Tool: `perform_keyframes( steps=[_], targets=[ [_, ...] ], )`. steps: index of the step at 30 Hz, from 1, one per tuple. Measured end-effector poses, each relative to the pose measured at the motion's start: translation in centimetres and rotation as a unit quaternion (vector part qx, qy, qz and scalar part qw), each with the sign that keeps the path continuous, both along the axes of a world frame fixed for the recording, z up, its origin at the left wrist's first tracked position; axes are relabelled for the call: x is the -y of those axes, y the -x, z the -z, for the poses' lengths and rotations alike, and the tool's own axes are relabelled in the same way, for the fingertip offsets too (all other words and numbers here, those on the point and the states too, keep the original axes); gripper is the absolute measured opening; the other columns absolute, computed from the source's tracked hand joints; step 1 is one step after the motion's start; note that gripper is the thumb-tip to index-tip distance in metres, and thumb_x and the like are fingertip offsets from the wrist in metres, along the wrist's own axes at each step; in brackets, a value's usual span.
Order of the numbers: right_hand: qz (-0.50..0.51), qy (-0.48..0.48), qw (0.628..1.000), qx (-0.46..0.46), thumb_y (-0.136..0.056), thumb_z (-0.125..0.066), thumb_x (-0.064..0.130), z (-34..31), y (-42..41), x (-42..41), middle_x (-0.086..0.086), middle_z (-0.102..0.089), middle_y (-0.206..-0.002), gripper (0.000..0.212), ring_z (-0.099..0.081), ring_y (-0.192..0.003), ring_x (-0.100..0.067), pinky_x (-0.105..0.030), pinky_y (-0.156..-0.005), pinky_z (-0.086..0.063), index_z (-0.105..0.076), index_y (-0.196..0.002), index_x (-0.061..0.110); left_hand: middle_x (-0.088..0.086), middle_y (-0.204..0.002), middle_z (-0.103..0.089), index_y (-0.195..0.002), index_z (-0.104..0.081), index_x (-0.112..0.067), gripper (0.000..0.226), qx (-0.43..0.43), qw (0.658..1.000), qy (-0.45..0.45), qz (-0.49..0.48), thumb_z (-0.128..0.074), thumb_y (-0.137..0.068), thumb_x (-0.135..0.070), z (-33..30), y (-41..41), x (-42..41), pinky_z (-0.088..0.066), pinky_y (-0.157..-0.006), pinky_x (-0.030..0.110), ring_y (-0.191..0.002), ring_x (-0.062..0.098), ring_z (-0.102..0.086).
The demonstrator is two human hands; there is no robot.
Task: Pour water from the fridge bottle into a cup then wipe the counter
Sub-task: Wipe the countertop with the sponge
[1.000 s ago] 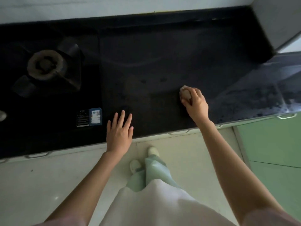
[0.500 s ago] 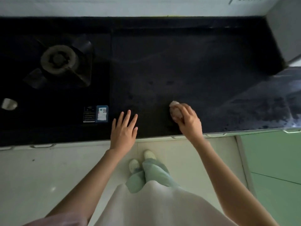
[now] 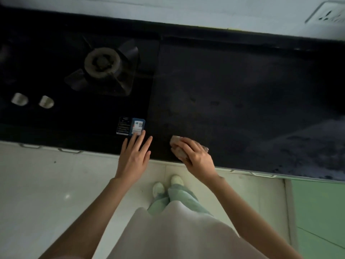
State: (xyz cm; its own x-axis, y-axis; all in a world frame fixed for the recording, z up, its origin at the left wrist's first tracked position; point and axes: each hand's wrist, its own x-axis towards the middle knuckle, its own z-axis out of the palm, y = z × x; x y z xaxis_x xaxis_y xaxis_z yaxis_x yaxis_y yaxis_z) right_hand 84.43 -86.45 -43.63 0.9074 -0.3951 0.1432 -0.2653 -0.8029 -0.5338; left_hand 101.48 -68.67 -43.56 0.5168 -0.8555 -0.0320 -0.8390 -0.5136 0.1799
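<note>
Dark counter (image 3: pixel 242 94) beside stove burner (image 3: pixel 102 63): right hand (image 3: pixel 196 156) grips a crumpled cloth (image 3: pixel 177 146) against it; left hand (image 3: pixel 134 153) lies flat, fingers relaxed.

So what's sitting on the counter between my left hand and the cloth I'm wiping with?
Nothing: in the head view, only bare dark counter separates the left hand from the cloth under the right hand.

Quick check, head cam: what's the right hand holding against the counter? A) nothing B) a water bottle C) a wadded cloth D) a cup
C: the right hand grips a wadded cloth pressed on the dark counter near its front edge; the left hand lies flat beside it, fingers straight.
</note>
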Motion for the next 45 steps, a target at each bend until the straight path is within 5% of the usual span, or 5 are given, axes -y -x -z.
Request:
perform_keyframes(
  steps=[8, 19, 27, 38, 45],
  targets=[
    [0.154, -0.020, 0.987, -0.047, -0.084, -0.067, 0.017, -1.3, -5.2, 8.5, -0.004, -0.053, -0.130, 0.050, -0.055, -0.111, -0.030, -0.048, -0.074, -0.055, -0.050, -0.131, 0.024, 0.016, -0.153, -0.033, -0.143, -0.043, -0.013, 0.053, 0.010, 0.997, -0.054, -0.053, -0.056, -0.093, -0.024, 0.5, -1.9, -2.8, -0.031, -0.108, 0.055, -0.139, 0.036, -0.032],
    [-0.046, -0.009, 0.999, -0.004, -0.091, -0.059, 0.019, 0.3, -4.3, -2.8, 0.000, -0.054, -0.133, 0.038, -0.054, -0.118, -0.022, -0.038, -0.089, -0.052, -0.056, -0.129, 0.019, 0.016, -0.153, -0.033, -0.143, -0.043, -0.013, 0.054, -0.005, 0.998, -0.032, -0.051, -0.058, -0.092, -0.023, 1.0, -2.0, -3.1, -0.034, -0.106, 0.057, -0.140, 0.038, -0.031],
    [0.155, -0.016, 0.987, -0.042, -0.084, -0.067, 0.019, -0.7, -5.0, 6.8, -0.002, -0.054, -0.128, 0.045, -0.056, -0.107, -0.030, -0.048, -0.070, -0.055, -0.054, -0.126, 0.022, 0.015, -0.153, -0.033, -0.145, -0.040, -0.016, 0.054, -0.003, 0.998, -0.034, -0.052, -0.055, -0.093, -0.026, 1.3, -2.1, -3.2, -0.033, -0.106, 0.057, -0.140, 0.037, -0.032],
    [-0.002, -0.003, 1.000, -0.001, -0.089, -0.061, 0.019, -0.2, -5.6, -5.7, 0.002, -0.057, -0.129, 0.036, -0.057, -0.111, -0.021, -0.032, -0.079, -0.052, -0.058, -0.125, 0.020, 0.013, -0.154, -0.031, -0.145, -0.041, -0.016, 0.053, -0.024, 0.998, -0.025, -0.059, -0.054, -0.094, -0.025, 1.1, -1.9, -3.1, -0.032, -0.107, 0.059, -0.141, 0.037, -0.028],
    [0.167, -0.013, 0.984, -0.052, -0.083, -0.066, 0.021, -0.4, -4.9, 5.1, -0.006, -0.053, -0.131, 0.046, -0.055, -0.109, -0.033, -0.049, -0.074, -0.054, -0.053, -0.128, 0.022, 0.014, -0.154, -0.032, -0.145, -0.040, -0.018, 0.053, -0.022, 0.998, -0.021, -0.054, -0.053, -0.095, -0.027, 1.5, -2.0, -3.3, -0.031, -0.108, 0.059, -0.141, 0.037, -0.030]
  ],
)
